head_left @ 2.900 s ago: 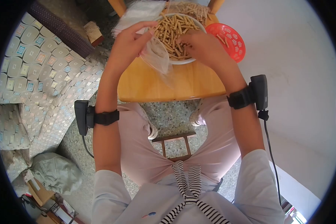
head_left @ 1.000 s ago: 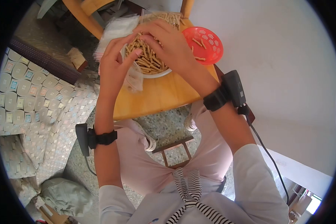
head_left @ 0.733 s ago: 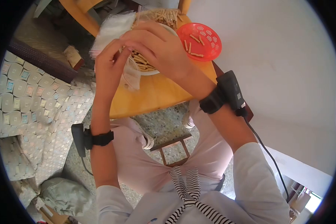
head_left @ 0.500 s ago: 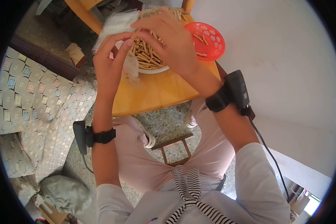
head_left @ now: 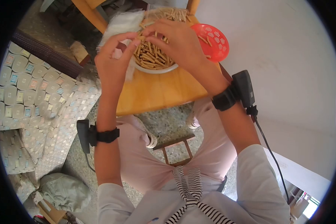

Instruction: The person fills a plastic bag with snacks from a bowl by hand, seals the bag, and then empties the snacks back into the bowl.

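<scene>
A white-rimmed bowl (head_left: 159, 70) full of short tan sticks (head_left: 153, 56) stands on the wooden chair seat (head_left: 156, 89). Over its left side, my left hand (head_left: 115, 52) pinches the edge of a thin clear plastic bag (head_left: 130, 71), which hangs beside the bowl. My right hand (head_left: 175, 41) is above the bowl with its thumb and fingers closed near the left fingertips; what they hold is too small to make out. Behind the hands lie a stack of clear bags (head_left: 125, 22) and a bag filled with sticks (head_left: 170, 14).
A red perforated basket (head_left: 222, 46) with a few sticks is at the seat's right edge, near the white wall (head_left: 272, 56). Patterned cloth (head_left: 37, 93) covers something at the left. A small wooden stool (head_left: 173, 147) is between the legs.
My right hand has come down slightly and its fingers have closed near the left fingertips. The hanging bag sits more behind my left hand. The whole view has shifted a little.
</scene>
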Action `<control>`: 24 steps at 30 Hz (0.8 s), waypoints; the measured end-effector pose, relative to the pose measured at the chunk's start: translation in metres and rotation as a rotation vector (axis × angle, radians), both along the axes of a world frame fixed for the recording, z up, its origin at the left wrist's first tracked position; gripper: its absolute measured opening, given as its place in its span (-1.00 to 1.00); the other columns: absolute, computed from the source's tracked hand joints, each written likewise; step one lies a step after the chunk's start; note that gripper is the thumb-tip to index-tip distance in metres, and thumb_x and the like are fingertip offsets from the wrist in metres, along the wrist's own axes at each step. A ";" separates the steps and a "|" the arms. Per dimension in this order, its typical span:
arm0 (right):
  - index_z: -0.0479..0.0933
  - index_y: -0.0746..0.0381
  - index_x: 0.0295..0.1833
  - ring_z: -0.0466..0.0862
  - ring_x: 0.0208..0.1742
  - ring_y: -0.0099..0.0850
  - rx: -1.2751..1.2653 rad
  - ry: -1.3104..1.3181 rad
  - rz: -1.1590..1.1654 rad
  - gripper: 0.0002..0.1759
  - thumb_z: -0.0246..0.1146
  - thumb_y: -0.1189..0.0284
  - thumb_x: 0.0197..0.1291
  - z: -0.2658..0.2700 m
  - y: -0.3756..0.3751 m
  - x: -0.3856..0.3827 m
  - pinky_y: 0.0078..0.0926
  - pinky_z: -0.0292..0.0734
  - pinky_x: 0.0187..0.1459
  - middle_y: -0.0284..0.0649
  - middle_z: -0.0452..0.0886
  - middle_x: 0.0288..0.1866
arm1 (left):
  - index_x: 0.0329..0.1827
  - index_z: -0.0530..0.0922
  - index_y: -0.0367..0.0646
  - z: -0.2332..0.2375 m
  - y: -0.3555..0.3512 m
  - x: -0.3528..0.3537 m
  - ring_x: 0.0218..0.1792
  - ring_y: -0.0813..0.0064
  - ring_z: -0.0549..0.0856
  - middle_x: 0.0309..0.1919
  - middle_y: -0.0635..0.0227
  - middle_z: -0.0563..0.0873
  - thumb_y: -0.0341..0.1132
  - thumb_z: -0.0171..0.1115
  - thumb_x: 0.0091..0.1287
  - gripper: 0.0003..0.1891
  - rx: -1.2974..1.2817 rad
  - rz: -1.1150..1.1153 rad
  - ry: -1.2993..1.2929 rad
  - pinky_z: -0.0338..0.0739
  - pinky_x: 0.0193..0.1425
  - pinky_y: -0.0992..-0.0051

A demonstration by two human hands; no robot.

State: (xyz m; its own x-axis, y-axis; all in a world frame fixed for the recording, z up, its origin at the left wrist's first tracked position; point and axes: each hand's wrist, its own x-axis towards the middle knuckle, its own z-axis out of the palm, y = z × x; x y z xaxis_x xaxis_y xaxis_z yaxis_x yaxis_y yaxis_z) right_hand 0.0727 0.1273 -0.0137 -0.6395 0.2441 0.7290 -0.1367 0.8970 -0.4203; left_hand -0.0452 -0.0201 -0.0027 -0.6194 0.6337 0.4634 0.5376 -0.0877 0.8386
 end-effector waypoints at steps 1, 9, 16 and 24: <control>0.65 0.14 -0.15 0.68 -0.22 -0.24 -0.056 -0.021 0.009 -0.86 0.38 0.38 0.19 -0.002 -0.002 -0.002 -0.33 0.56 -0.22 -0.29 0.67 -0.23 | -0.14 0.75 -0.15 0.002 0.001 0.002 -0.46 0.72 0.49 -0.41 0.51 0.68 -0.39 0.47 0.22 -0.83 0.009 0.003 0.012 0.37 -0.32 0.64; 0.60 0.12 -0.16 0.68 -0.25 -0.18 -0.151 -0.068 0.021 -0.86 0.37 0.39 0.16 -0.001 -0.012 0.000 -0.26 0.55 -0.26 -0.28 0.65 -0.24 | -0.17 0.75 -0.14 0.000 0.002 0.006 -0.49 0.76 0.49 -0.28 0.51 0.74 -0.45 0.48 0.19 -0.84 0.042 -0.072 0.147 0.33 -0.42 0.69; 0.59 0.15 -0.11 0.70 -0.28 -0.25 -0.162 -0.103 0.005 -0.83 0.37 0.41 0.20 0.007 -0.014 0.007 -0.35 0.56 -0.26 -0.27 0.66 -0.20 | -0.15 0.74 -0.16 0.003 0.000 0.008 -0.45 0.75 0.55 -0.22 0.49 0.76 -0.45 0.47 0.21 -0.83 0.030 -0.083 0.118 0.38 -0.39 0.69; 0.60 0.13 -0.14 0.68 -0.30 -0.24 -0.083 0.062 -0.128 -0.88 0.34 0.40 0.23 0.011 -0.008 0.005 -0.33 0.54 -0.31 -0.28 0.64 -0.28 | -0.06 0.71 -0.17 -0.012 0.011 -0.002 -0.42 0.73 0.58 -0.21 0.48 0.75 -0.34 0.39 0.33 -0.82 -0.021 -0.024 -0.104 0.44 -0.36 0.67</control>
